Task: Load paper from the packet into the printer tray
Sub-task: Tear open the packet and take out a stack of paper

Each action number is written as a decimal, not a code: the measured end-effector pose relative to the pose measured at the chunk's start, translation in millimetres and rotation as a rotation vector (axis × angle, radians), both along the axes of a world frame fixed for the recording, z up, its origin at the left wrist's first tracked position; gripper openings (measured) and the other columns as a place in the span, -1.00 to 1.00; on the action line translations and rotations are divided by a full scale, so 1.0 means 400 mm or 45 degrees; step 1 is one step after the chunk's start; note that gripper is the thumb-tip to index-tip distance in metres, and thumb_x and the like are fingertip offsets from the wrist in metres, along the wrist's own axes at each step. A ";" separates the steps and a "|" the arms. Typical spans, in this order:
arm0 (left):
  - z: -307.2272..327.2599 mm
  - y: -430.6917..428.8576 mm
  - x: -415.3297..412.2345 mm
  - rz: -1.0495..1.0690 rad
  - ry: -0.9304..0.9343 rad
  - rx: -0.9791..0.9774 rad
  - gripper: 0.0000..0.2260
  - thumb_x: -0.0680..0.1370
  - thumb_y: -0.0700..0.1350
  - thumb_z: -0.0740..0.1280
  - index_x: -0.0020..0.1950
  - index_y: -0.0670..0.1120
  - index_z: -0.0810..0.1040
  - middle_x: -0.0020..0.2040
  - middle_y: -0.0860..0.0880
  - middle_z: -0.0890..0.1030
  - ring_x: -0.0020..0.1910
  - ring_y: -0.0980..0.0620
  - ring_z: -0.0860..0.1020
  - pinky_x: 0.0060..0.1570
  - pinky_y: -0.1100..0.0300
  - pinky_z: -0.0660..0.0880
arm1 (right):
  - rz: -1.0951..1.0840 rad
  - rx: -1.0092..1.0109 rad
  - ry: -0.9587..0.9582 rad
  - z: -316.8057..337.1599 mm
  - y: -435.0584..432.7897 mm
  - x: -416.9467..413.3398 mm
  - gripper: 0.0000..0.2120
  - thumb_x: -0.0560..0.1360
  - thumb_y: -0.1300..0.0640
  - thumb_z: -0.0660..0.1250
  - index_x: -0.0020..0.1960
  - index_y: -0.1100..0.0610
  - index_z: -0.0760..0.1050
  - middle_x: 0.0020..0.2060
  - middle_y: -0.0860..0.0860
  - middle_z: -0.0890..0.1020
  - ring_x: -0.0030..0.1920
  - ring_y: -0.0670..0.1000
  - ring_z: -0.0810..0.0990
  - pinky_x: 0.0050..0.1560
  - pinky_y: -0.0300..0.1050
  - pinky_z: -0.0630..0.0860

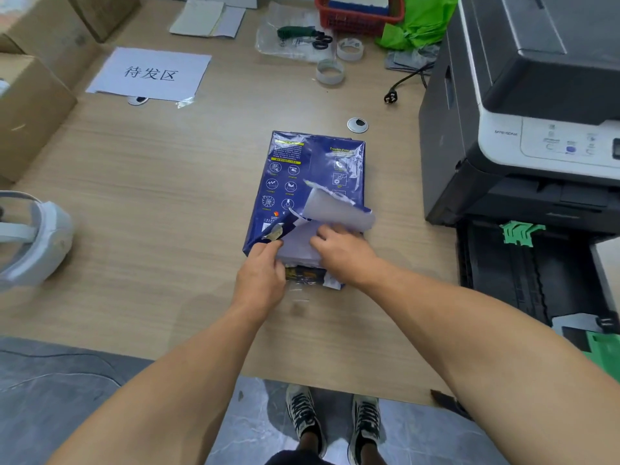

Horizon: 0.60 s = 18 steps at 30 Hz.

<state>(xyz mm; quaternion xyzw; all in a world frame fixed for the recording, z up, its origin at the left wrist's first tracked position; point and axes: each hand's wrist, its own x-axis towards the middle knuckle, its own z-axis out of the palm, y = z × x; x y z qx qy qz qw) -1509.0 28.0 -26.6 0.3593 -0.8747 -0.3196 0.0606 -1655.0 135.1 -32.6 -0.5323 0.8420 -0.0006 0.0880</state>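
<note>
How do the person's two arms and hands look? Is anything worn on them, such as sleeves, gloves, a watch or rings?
Both arms are bare along all that shows of them; no sleeve is in view. The left hand and the right hand wear no gloves. No watch or band shows on either wrist, and no ring shows on the visible fingers.

A person's left hand [263, 273] and right hand [339, 251] grip the torn near end of a blue paper packet [302, 182] lying on a wooden desk [167, 229], left of a printer [523, 122] whose black tray [503, 276] stands pulled out.
</note>
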 end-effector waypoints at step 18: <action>0.010 -0.015 -0.011 0.081 0.019 0.113 -0.71 0.62 -0.17 0.21 0.31 -0.15 0.57 0.24 -0.16 0.59 0.24 -0.16 0.53 0.25 0.08 0.39 | 0.007 0.209 -0.221 0.034 -0.033 -0.044 -0.78 0.54 0.21 0.28 0.14 0.25 0.56 0.13 0.20 0.54 0.11 0.25 0.55 -0.03 0.00 0.52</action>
